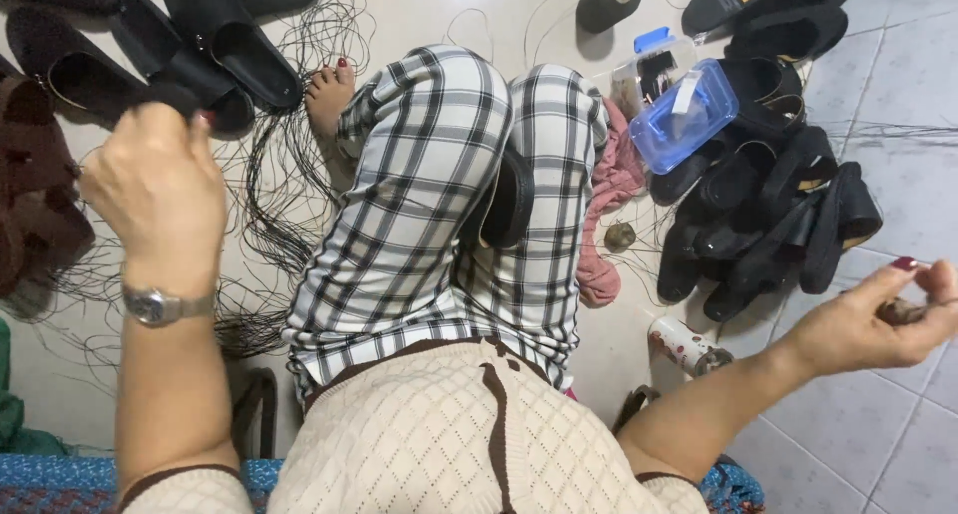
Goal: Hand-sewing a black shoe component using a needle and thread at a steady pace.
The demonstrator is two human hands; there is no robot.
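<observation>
I sit on the floor with my legs in checked trousers (439, 205) stretched ahead. A black sandal (511, 200) is wedged between my knees. My left hand (155, 190) is raised at the left, fingers closed, seemingly pinching thin dark cord that I cannot make out at the fingertips. My right hand (883, 319) is out at the far right, fingers pinched on a small dark brown object, apparently the cord's end. Loose black cord (284, 175) lies in loops on the floor left of my legs.
Black sandals lie in a pile (768, 215) at the right and another group (170, 45) at the top left. A blue-lidded clear box (684, 115), a black thread spool (609, 0), a pink cloth (609, 195), a small can (684, 346) and a brown shoe (30, 185) lie about.
</observation>
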